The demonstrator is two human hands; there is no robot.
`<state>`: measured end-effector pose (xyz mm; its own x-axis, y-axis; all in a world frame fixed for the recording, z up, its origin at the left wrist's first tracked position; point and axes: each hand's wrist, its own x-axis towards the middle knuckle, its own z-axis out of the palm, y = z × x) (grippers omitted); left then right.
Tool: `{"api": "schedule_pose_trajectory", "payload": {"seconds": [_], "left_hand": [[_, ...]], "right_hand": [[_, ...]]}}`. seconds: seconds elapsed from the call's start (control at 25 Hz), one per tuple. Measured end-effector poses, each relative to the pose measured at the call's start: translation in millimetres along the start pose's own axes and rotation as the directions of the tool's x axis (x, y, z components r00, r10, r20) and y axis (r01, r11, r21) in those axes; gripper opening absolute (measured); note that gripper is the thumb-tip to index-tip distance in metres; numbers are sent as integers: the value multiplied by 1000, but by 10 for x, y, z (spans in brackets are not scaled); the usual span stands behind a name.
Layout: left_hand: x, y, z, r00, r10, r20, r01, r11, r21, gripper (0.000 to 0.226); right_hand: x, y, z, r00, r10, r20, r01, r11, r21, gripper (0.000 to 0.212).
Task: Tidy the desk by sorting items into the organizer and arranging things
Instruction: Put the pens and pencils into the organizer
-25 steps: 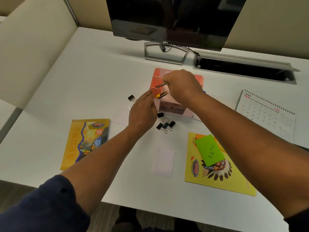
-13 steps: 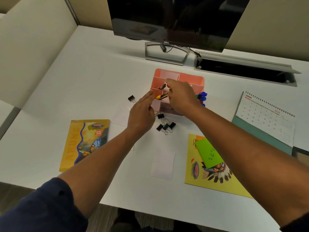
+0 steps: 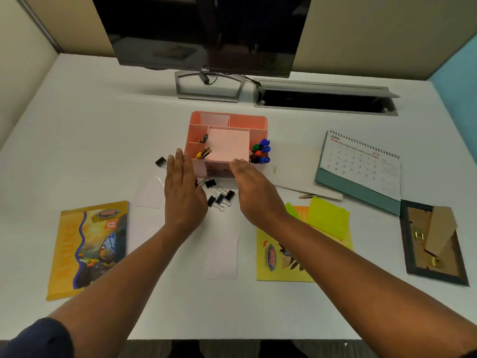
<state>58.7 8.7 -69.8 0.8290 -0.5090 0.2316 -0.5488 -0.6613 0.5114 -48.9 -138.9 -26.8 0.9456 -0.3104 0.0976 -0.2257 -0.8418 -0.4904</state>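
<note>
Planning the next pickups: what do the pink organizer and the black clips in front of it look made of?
Pink organizer: seemingly matte moulded plastic, with thin uniform walls and rounded corners. Black clips: probably painted metal bodies with bare wire handles that glint silver; too small to be sure.

Two bare forearms enter from the bottom of the view, one from about 7 o'clock and one from about 5 o'clock. The left hand (image 3: 183, 195) and the right hand (image 3: 254, 192) wear no gloves, rings or watch that can be seen, and both wrists are bare. The left arm is uncovered from the wrist to near the elbow, where a dark navy sleeve (image 3: 38, 339) begins at the 7 o'clock corner; its cloth looks plain and soft, with a rounded, rolled-looking edge. At the 5 o'clock corner only a thin dark sliver of cloth shows, too small to tell more.
</note>
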Motion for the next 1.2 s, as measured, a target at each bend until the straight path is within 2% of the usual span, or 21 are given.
{"api": "schedule_pose_trajectory", "payload": {"seconds": [0.08,0.16,0.28,0.36,0.44,0.52,0.68,0.84,1.0,1.2], "left_hand": [[-141,136,63,996,-90,-27,89,995,-46,93],[-277,308,162,992,-108,-59,101,990,-102,94],[-372,581,324,1000,10,13,-8,990,-141,80],[-331,754,399,987,128,93,-122,990,-66,75],[-237,895,435,970,187,152,-195,980,36,74],[-150,985,437,966,169,194,-189,978,89,74],[-98,987,402,969,134,206,-162,979,126,71],[-96,913,370,972,145,183,-162,983,85,60],[-76,809,323,971,198,133,-205,978,38,57],[-54,787,258,967,212,138,-214,977,3,54]], "right_hand": [[-183,272,-30,994,-27,-105,20,998,-63,46],[-332,585,-120,991,62,-116,-76,989,-128,36],[-452,991,-344,977,212,-27,-211,941,-263,33],[-469,1176,-488,960,275,48,-242,906,-346,32],[-468,1275,-569,950,288,119,-211,876,-433,31],[-464,1297,-606,943,277,185,-157,860,-485,28],[-418,1302,-608,938,232,257,-83,872,-483,30],[-372,1354,-583,931,185,314,-23,890,-456,31],[-391,1403,-591,964,134,228,-43,931,-364,24],[-404,1288,-553,991,-23,133,60,958,-280,19]]}}
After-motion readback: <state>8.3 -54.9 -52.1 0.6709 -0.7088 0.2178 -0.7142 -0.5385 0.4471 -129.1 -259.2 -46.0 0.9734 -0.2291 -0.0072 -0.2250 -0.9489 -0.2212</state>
